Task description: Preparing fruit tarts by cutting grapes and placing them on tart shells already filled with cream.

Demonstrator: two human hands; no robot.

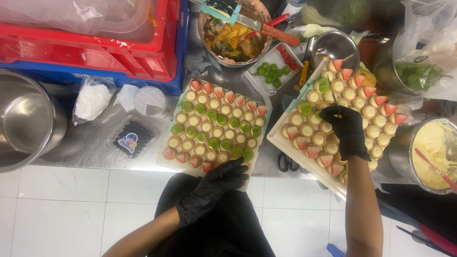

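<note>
My left hand [212,190], in a black glove, rests with its fingers loosely spread on the near edge of the left tray [164,159], low in the middle of the frame. That tray carries rows of small tarts [216,126], some topped with green grape halves, with strawberry pieces along its top and bottom rows. My right hand [346,131], also gloved in black, hovers over the right tray [281,138], which sits tilted at centre right and carries more tarts [371,126] with strawberry slices along the edges. This hand pinches a thin, dark stick-like tool [333,97] between fingertips; I cannot tell what it is. Both trays lie on the steel bench [90,143]. Above them stand a bowl of mixed fruit scraps [233,40] with a red-handled knife [271,29] across it, and a small tub of green grapes [271,70]. A bowl of yellow cream [431,152] sits at the right edge, red crates [95,43] at the upper left.
</note>
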